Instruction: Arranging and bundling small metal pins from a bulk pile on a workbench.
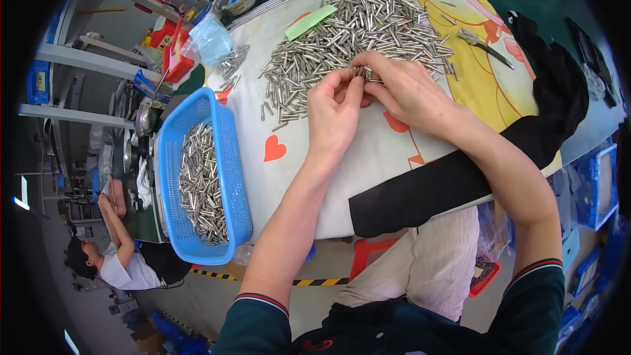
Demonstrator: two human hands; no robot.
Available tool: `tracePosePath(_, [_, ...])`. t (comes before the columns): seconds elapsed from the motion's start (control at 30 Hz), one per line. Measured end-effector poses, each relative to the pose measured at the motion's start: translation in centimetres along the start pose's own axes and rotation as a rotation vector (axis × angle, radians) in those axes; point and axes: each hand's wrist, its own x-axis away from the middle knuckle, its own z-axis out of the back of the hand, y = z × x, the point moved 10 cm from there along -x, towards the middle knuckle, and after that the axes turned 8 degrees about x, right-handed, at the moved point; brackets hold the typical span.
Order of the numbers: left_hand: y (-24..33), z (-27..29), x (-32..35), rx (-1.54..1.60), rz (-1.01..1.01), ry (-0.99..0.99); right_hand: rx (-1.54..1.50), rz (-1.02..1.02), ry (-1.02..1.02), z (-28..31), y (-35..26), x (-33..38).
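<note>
A wide heap of small silvery metal pins (368,23) lies on the cloth-covered table. At its near edge my left hand (334,108) and my right hand (411,92) meet, fingertips pinched together. Some metal pins (359,72) show between the fingers; how many each hand has is partly hidden. A green paper slip (311,22) rests on the far left of the heap. To the left stands a blue plastic basket (230,177) with many similar metal pins (200,184) inside.
A knife-like tool (485,47) lies right of the heap. Black cloth (420,190) runs along the near edge. A blue plastic bag (211,39) and a red bin (176,59) sit at the back left. Another person (125,256) works far left.
</note>
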Motion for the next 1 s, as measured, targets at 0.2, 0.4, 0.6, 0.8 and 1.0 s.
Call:
tracePosePath(0.2, [0.1, -0.2, 0.0, -0.081, -0.058, -0.037, -0.009, -0.047, -0.040, -0.3, 0.2, 0.1])
tracePosePath(0.4, [0.2, -0.2, 0.0, -0.113, -0.127, -0.029, 0.001, -0.140, -0.049, -0.3, 1.5, 0.0])
tracePosePath(0.6, [0.1, -0.2, 0.0, -0.015, -0.030, -0.032, -0.089, -0.269, -0.043, 0.1, 2.5, 0.0])
tracePosePath(0.8, [-0.3, 0.0, 0.0, 0.089, 0.021, -0.010, -0.212, -0.313, -0.062, -0.1, 2.9, 0.0])
tracePosePath(1.0, [-0.4, 0.0, 0.1, 0.116, 0.036, -0.021, -0.246, -0.324, -0.103, -0.6, 3.0, 0.0])
